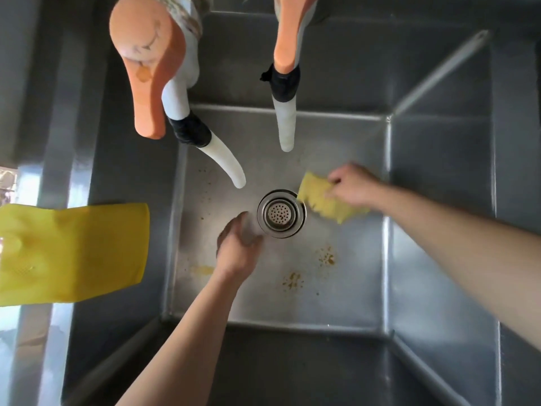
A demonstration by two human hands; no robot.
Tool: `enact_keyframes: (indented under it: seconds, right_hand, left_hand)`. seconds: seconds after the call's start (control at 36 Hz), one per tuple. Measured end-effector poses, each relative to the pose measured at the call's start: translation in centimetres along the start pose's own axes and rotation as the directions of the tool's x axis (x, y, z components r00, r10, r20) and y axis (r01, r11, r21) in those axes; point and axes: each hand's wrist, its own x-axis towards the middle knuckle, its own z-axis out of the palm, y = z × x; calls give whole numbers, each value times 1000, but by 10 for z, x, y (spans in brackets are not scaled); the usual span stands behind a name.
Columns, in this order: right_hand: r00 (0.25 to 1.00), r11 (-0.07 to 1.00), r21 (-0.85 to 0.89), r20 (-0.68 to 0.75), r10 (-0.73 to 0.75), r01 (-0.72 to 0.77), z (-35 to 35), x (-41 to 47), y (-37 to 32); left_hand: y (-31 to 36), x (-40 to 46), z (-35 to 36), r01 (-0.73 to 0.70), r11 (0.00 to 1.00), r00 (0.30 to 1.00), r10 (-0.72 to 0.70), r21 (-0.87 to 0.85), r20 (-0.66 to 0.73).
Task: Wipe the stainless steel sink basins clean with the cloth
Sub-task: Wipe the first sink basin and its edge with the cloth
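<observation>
Presently, the right hand is closed on a yellow cloth, fingers curled over its upper edge, pressing it flat to the basin floor just right of the drain. Cloth's left corner touches or slightly overlaps the drain rim; cannot tell which. Right forearm enters from the frame's right side, crossing the right wall of the sink.

Left hand sits on the basin floor just left of and below the drain, fingers bent downward. Motion blur around fingertips; cannot tell whether it grips anything. No cloth seen in it. Left forearm comes up from the bottom edge.

Basin floor condition: brownish-orange specks below and right of the drain, a second patch nearer the front wall, a yellowish smear beside the left wrist, plus fine spots approx. left of the drain. Drain strainer is in place, perforated, metal.

Above the basin: two taps with orange handles, the left tap large and close to the camera, the right tap narrower. Each has a white hose extension fixed w/ black tape, both ends hanging over the rear part of the floor, apart from both hands.

Left rim: a yellow rubber glove draped over the sink edge, well apart from the cloth.
</observation>
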Motion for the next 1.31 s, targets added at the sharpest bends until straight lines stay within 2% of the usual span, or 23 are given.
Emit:
enact_keyframes:
  seconds: [0.03,0.08,0.11,0.17,0.25,0.33,0.39,0.44,0.56,0.69,0.75,0.89,0.97,1.03,1.08,1.17,1.31]
  right_hand:
    - [989,1000,6,-149,15,-15,-10,13,2]
    - [904,999,-30,-427,-2,-12,-28,39,3]
    - [856,992,-124,-514,-59,-6,-36,51,2]
    - [800,957,-291,-575,-174,-1,-46,71,-5]
    - [818,911,-408,-501,-281,63,-34,101,-10]
    - [901,928,-365,-370,-225,81,-4,118,-14]
    - [895,945,-322,-402,-193,59,14,120,-14]
    - [885,938,-337,-408,-225,83,30,109,-12]
    - [908,873,-447,-256,-333,194,62,67,-1]
    - [925,849,-468,-148,-351,247,92,24,30]
    - [929,863,-441,-143,-341,248,103,8,41]
    - [939,949,-264,-245,-240,173,131,-29,63]
    - [955,966,-208,-217,-201,156,147,-53,71]
    - [976,977,-159,-139,-166,144,155,-68,75]
    - [990,981,-134,5,-140,140,162,-83,76]
    - [971,975,-160,204,-121,155,174,-102,72]
    - [925,977,-182,380,-31,107,195,-118,67]
  left_hand:
    - [-10,-1,1,25,986,1000,-24,165,-8]
    - [-28,-5,5,76,929,996,-87,361,16]
    - [-38,-6,9,84,907,994,-105,413,28]
    - [-53,-9,14,78,878,993,-112,473,45]
    - [-69,-12,21,82,846,987,-141,526,74]
    - [-79,-11,29,99,843,975,-188,529,116]
    - [-80,-9,32,97,846,975,-187,525,121]
    - [-80,-8,33,106,854,972,-197,510,129]
    - [-77,-9,32,125,864,965,-220,488,142]
    - [-71,-10,29,133,850,960,-238,509,146]
    - [-70,-10,28,127,846,959,-239,518,155]
    - [-72,-9,29,124,823,958,-245,555,149]
    - [-71,-10,30,119,815,959,-242,567,146]
    - [-72,-11,30,114,820,960,-235,561,149]
    - [-73,-10,30,112,820,962,-232,562,147]
    - [-74,-9,30,105,824,963,-223,557,148]
    - [-75,-8,31,103,826,964,-220,554,148]
